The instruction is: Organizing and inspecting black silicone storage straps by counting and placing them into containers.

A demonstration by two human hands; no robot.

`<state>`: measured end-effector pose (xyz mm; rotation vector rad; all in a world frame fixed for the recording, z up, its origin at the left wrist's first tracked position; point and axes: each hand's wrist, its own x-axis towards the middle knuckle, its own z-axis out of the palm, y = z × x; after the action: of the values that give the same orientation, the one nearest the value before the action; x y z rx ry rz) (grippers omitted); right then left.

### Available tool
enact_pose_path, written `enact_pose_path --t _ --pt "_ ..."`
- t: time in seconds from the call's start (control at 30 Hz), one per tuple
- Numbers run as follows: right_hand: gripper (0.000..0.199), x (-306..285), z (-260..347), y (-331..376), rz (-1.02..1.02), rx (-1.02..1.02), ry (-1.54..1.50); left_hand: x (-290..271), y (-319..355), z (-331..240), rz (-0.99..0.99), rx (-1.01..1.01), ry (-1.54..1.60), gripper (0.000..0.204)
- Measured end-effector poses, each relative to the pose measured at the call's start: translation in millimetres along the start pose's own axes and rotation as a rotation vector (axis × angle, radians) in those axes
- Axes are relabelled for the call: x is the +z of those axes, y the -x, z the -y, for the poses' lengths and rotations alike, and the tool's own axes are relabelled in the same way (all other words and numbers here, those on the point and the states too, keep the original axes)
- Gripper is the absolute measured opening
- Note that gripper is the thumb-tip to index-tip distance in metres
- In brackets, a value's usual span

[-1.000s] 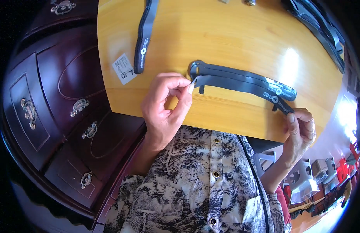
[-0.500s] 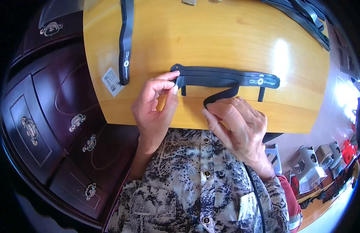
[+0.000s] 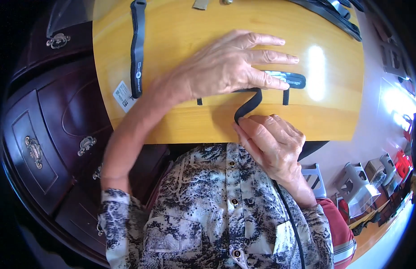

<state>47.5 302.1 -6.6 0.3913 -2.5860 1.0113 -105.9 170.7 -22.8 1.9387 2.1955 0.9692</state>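
A black hook-and-loop strap (image 3: 299,81) lies across the table in front of me, its rounded printed end showing at the right. My left hand (image 3: 237,65) is laid over the strap with fingers stretched to the right, hiding most of its length; the fingertips rest by the printed end. Between thumb and fingers, my right hand (image 3: 275,145) pinches the loose tail of the strap near the table's front edge. That tail rises in a curve toward the left hand. Two short black tabs stick out below the strap, one on each side.
Another black strap (image 3: 137,54) lies lengthwise at the left, beside a white printed label (image 3: 123,96). Several more straps (image 3: 333,15) are piled at the far right corner. A brown scrap (image 3: 200,4) sits at the far edge. Dark drawers (image 3: 35,148) stand left; grey plastic stools (image 3: 354,179) are at right.
My left hand has let go of the strap's left end and moved right, flattening over the strap. The right hand still pinches the tail. The table has shifted slightly left in view.
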Motion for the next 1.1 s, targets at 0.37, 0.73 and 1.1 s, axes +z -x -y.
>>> enact_pose_path --t 0.37,0.73,1.1 --pt "0.015 7 2 2 0.090 0.017 -0.164 12 3 29 0.198 0.005 -0.039 0.040" --pt "0.017 49 57 -29 0.227 -0.234 -0.652 29 -2 60 0.156 0.044 -0.125 0.037" --pt "0.015 52 94 -26 0.487 -0.277 -1.135 36 -1 53 0.060 0.175 -0.390 0.040"
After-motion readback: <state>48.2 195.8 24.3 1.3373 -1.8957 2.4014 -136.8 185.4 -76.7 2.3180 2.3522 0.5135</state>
